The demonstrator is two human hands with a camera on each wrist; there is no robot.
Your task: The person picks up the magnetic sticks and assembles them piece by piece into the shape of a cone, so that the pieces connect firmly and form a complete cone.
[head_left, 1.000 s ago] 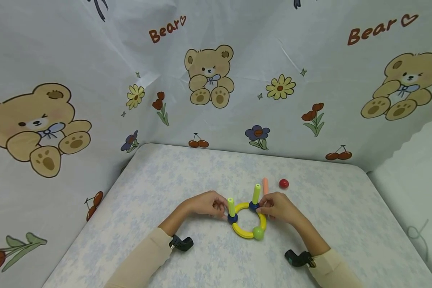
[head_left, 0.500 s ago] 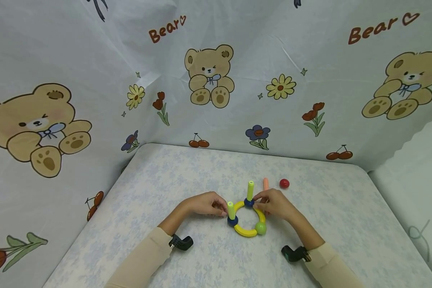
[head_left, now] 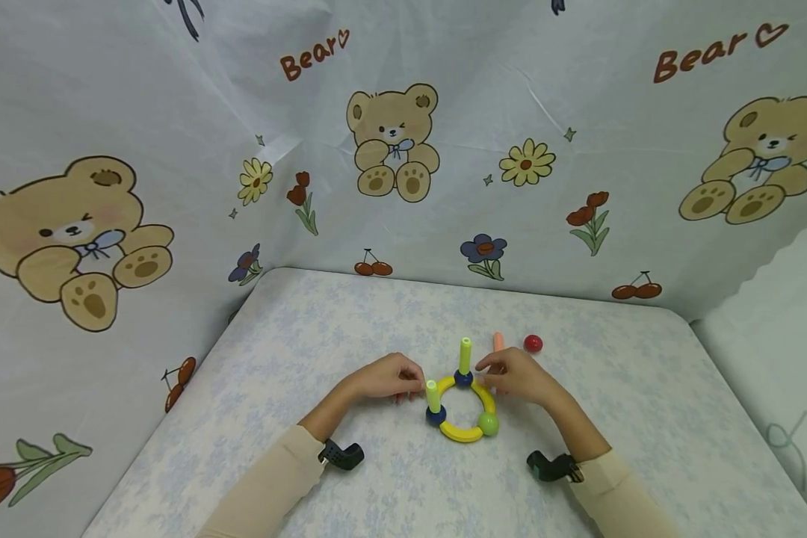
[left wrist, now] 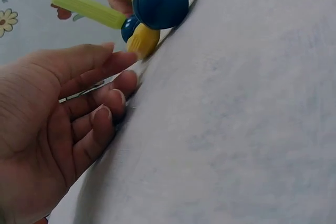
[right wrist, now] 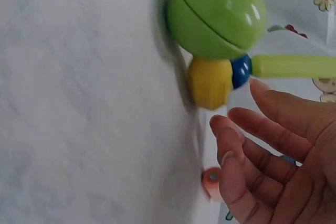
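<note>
A ring of curved yellow rods (head_left: 460, 433) lies on the table, joined by two blue balls (head_left: 463, 379) and one green ball (head_left: 488, 424). From each blue ball a lime-green stick (head_left: 465, 356) stands up. My left hand (head_left: 388, 376) is at the ring's left side, fingers loosely bent with nothing between them; in the left wrist view its fingertips (left wrist: 126, 59) come right up to a yellow rod (left wrist: 144, 40). On the other side, my right hand (head_left: 516, 373) hovers by the far blue ball, thumb and fingers apart and holding nothing.
Behind my right hand lies a salmon-pink stick (head_left: 498, 341), partly covered by the hand. A red ball (head_left: 533, 344) rests farther right. A bear-printed cloth (head_left: 444, 224) hangs along the far edge of the pale floral table (head_left: 336, 314).
The ring has turned slightly: its far blue ball shifted left and away, the green ball right and away. My right hand's fingers have come off the far blue ball.
</note>
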